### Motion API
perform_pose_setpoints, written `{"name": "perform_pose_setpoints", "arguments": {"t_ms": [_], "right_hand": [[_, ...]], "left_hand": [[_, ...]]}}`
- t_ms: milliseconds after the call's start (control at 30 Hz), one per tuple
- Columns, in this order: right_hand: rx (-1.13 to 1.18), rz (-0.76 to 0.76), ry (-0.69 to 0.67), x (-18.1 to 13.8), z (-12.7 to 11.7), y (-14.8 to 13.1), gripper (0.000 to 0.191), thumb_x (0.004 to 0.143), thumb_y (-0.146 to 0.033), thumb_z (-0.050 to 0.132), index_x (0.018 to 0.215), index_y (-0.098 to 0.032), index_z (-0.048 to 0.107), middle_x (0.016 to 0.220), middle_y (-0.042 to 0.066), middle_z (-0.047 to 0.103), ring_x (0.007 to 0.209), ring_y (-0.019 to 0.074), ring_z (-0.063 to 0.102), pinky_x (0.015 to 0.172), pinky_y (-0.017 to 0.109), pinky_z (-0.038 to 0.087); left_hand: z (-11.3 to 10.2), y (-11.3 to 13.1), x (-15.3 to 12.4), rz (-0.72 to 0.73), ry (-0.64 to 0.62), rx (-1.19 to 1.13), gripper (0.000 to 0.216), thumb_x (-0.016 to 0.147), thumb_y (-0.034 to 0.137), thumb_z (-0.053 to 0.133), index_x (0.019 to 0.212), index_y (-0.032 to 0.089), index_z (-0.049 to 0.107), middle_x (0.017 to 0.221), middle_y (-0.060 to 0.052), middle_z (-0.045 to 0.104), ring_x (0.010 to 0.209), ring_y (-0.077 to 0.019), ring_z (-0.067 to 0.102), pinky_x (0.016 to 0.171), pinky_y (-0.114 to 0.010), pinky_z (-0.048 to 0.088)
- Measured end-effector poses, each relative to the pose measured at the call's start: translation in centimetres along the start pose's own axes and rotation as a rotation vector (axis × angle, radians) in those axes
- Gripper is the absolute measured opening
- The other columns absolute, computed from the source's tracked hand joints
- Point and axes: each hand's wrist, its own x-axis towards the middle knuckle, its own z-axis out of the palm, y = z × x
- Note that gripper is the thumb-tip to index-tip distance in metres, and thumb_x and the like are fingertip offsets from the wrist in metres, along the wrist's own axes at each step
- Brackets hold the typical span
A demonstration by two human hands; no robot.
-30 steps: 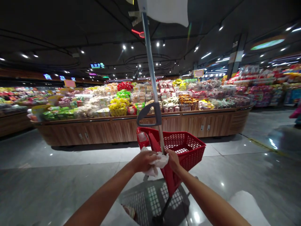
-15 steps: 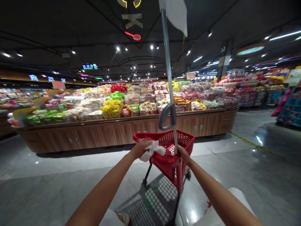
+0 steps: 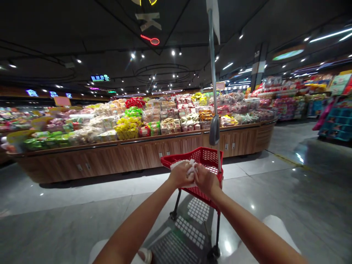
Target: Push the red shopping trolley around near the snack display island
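A crumpled white cloth (image 3: 191, 169) is bunched between my two hands, above the near side of a red plastic basket cart (image 3: 202, 150). My left hand (image 3: 181, 175) is closed on the cloth from the left. From the right, my right hand (image 3: 205, 179) has its fingers pressed round the same cloth, and the two hands almost meet. A metal pole (image 3: 213, 73) stands upright at the cart's right side, apart from my hands. It carries a grey loop handle (image 3: 214, 130), seen edge-on, and a white panel (image 3: 216, 22) at its top.
A long wooden display counter (image 3: 145, 152) heaped with packaged snacks (image 3: 170, 124) runs across the floor beyond the cart. Further shelves of goods (image 3: 291, 104) stand at the right. The cart's dark wheel (image 3: 213, 252) is near my legs on the shiny grey floor (image 3: 96, 216).
My right hand has left the pole and joined my left hand at the cloth. The pole has turned, so its handle and panel now appear edge-on and further right. The cart has turned slightly.
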Motion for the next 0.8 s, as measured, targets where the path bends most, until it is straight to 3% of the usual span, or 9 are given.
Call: {"name": "perform_pose_setpoints", "arguments": {"t_ms": [133,267,333,433,633,700,800], "right_hand": [[-0.173,0.085,-0.127,-0.2,-0.8,0.5,0.04,0.099,-0.041,0.027,0.127,-0.02,0.047,0.093,0.012,0.07,0.072,0.0234,0.067,0.059,0.03,0.041],[-0.164,-0.004,-0.142,-0.8,-0.8,1.5,0.041,0.099,-0.044,0.026,0.119,-0.022,0.055,0.084,0.011,0.072,0.069,0.0225,0.067,0.06,0.028,0.039],[-0.148,-0.013,-0.135,-0.9,-0.6,1.6,0.04,0.099,-0.042,0.026,0.115,-0.023,0.057,0.086,0.011,0.072,0.069,0.0215,0.066,0.06,0.028,0.038],[-0.145,0.001,-0.137,-0.8,-0.3,1.6,0.041,0.099,-0.042,0.025,0.116,-0.024,0.058,0.087,0.01,0.072,0.068,0.021,0.066,0.06,0.028,0.039],[-0.156,0.018,-0.099,0.0,0.4,1.9,0.042,0.097,-0.039,0.029,0.108,-0.019,0.063,0.079,0.013,0.071,0.065,0.0236,0.066,0.057,0.03,0.038],[-0.146,0.027,-0.056,0.7,0.9,2.3,0.04,0.097,-0.039,0.032,0.105,-0.018,0.065,0.08,0.013,0.072,0.066,0.0229,0.066,0.059,0.029,0.038],[-0.157,0.059,0.005,1.8,1.7,3.0,0.04,0.097,-0.037,0.033,0.099,-0.019,0.068,0.081,0.012,0.073,0.068,0.0223,0.066,0.061,0.029,0.037]], "left_hand": [[-0.6,-3.3,0.1,0.07,-0.082,-0.055,0.058,0.075,0.035,0.069,0.129,0.019,0.055,0.137,-0.012,0.055,0.129,-0.0273,0.048,0.11,-0.041,0.039],[-2.6,-8.5,-0.7,0.006,-0.117,-0.123,0.04,0.082,0.026,0.057,0.121,0.021,0.061,0.127,-0.006,0.064,0.118,-0.0239,0.058,0.101,-0.036,0.046],[-3.1,-9.3,-1.1,-0.055,-0.106,-0.108,0.035,0.085,0.026,0.052,0.118,0.022,0.063,0.121,-0.004,0.067,0.111,-0.023,0.062,0.096,-0.035,0.049],[-2.5,-7.2,-0.5,-0.074,-0.09,-0.018,0.033,0.087,0.024,0.048,0.115,0.018,0.065,0.121,-0.009,0.067,0.112,-0.0244,0.061,0.099,-0.038,0.047],[0.1,0.0,2.7,0.083,-0.108,0.012,0.036,0.085,0.022,0.052,0.118,0.017,0.064,0.126,-0.01,0.064,0.122,-0.0238,0.055,0.107,-0.037,0.042],[-0.1,0.3,2.9,0.06,-0.096,0.025,0.034,0.085,0.025,0.052,0.116,0.018,0.065,0.122,-0.01,0.066,0.117,-0.0243,0.059,0.104,-0.038,0.044],[-1.2,-2.3,1.8,-0.06,-0.031,0.078,0.029,0.086,0.028,0.05,0.106,0.017,0.068,0.11,-0.011,0.07,0.105,-0.0243,0.064,0.096,-0.037,0.048]]}}
